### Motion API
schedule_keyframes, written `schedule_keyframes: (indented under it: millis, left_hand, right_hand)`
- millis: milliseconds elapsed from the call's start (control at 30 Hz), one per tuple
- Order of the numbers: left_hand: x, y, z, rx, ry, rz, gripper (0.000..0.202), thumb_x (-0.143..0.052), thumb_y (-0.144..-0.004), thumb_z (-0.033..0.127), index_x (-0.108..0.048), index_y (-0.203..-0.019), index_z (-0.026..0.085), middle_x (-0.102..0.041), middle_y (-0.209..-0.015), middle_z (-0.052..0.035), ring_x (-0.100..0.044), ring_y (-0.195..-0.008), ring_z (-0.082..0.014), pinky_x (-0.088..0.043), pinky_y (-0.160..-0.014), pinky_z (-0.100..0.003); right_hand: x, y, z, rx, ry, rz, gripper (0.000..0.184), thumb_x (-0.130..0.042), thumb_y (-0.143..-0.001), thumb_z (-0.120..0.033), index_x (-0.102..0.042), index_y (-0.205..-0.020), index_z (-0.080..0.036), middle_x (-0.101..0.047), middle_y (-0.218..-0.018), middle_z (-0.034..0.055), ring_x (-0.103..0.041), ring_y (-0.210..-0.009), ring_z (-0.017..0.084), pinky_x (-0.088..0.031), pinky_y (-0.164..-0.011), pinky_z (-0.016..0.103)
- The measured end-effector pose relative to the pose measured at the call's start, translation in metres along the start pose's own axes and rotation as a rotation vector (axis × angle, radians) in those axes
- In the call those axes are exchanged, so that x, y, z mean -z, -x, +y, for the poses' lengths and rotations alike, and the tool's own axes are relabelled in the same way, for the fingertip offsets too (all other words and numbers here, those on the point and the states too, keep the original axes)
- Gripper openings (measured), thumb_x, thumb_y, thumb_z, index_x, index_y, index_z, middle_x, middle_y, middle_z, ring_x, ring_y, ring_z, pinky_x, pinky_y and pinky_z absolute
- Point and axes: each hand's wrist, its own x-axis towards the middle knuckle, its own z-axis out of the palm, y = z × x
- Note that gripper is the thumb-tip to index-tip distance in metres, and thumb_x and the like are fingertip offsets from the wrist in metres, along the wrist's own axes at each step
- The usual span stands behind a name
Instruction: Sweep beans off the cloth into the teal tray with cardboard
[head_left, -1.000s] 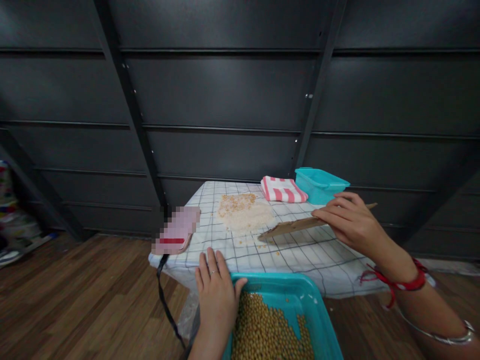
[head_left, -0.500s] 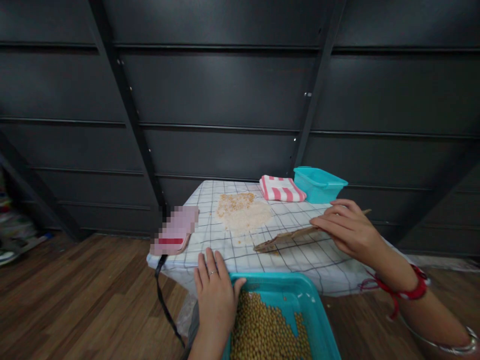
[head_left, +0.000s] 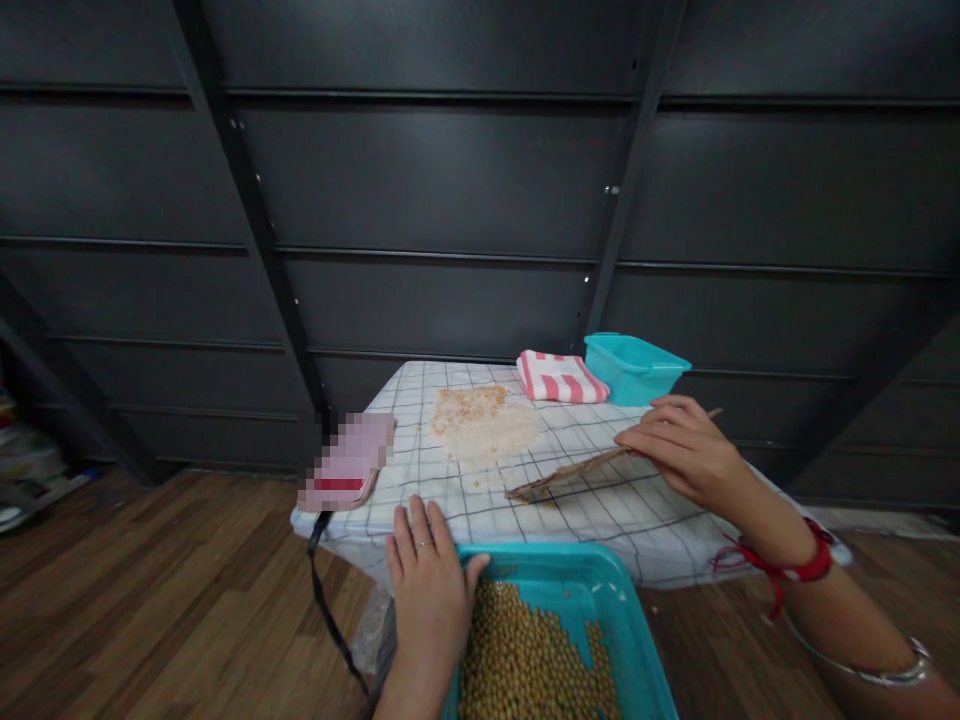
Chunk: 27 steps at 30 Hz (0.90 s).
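My right hand [head_left: 679,450] grips a thin, rough-edged brown piece that looks like cardboard [head_left: 574,470]. The piece slants with its far-left end low, at the checked cloth. My left hand [head_left: 427,575] lies with fingers stretched out over the cloth's front edge, its thumb at the corner rim of a teal tray [head_left: 622,580]. Inside the tray is a bed of greenish-yellow soybeans [head_left: 536,660], with some bare bottom at the right. Beyond the brown piece, a pale powdery patch [head_left: 491,435] and coarse yellowish crumbs [head_left: 469,402] are spread on the cloth.
A white checked cloth [head_left: 409,400] covers the table. At the back stand a folded pink-and-white striped towel [head_left: 562,378] and a small teal basin [head_left: 634,370]. A blurred pink object [head_left: 349,455] with a black strap [head_left: 322,590] lies left. A dark panelled wall [head_left: 442,180] rises behind.
Between my fingers, the brown piece has tilted slightly, and my right hand has shifted a little left. The view has moved slightly; my left hand stays at the tray corner.
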Motion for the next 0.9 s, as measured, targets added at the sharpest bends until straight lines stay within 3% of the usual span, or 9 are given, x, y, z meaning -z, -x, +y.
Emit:
schedule_keyframes:
  millis: [533, 900]
  left_hand:
    - [-0.0057, 0.0030, -0.0037, -0.041, -0.003, 0.008, 0.070, -0.039, -0.077, 0.054, -0.043, -0.119, -0.002, -0.041, -0.127, -0.0288, -0.034, -0.119, -0.0411, -0.036, -0.089, -0.054]
    - [-0.0023, 0.0025, -0.0008, -0.004, -0.014, 0.066, 0.067, -0.040, -0.077, 0.054, -0.048, -0.114, -0.002, -0.046, -0.122, -0.0279, -0.039, -0.114, -0.0412, -0.039, -0.086, -0.053]
  right_hand:
    - [0.0036, 0.0028, 0.0008, 0.014, 0.015, -0.039, 0.024, -0.041, -0.081, -0.005, -0.054, -0.095, -0.020, -0.061, -0.073, 0.0016, -0.051, -0.072, 0.014, -0.040, -0.075, 0.034]
    - [0.0052, -0.0044, 0.0003, 0.038, 0.023, -0.069, 0.024, -0.041, -0.080, -0.004, -0.053, -0.094, -0.020, -0.060, -0.073, 0.0011, -0.051, -0.073, 0.014, -0.040, -0.075, 0.034]
